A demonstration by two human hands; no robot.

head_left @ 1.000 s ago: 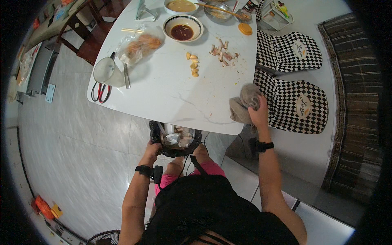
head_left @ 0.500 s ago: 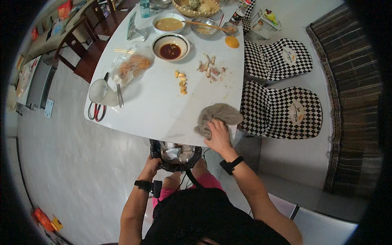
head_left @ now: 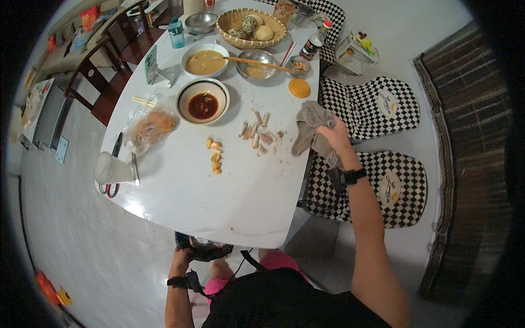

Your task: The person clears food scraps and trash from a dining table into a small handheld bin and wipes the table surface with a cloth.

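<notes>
One bin (head_left: pixel 203 250) half hidden under table (head_left: pixel 229 202)

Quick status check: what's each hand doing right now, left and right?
Left hand: closed on a dark container held below the table edge.
Right hand: closed on a grey cloth.

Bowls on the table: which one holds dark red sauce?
The white bowl with a dark rim, nearest the bagged bread; the other bowls hold pale yellowish food.

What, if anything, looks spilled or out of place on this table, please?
Food scraps lie loose on the bare table, not on a dish, with a second small heap of yellowish bits beside them. The right hand holds a cloth near them.
</notes>
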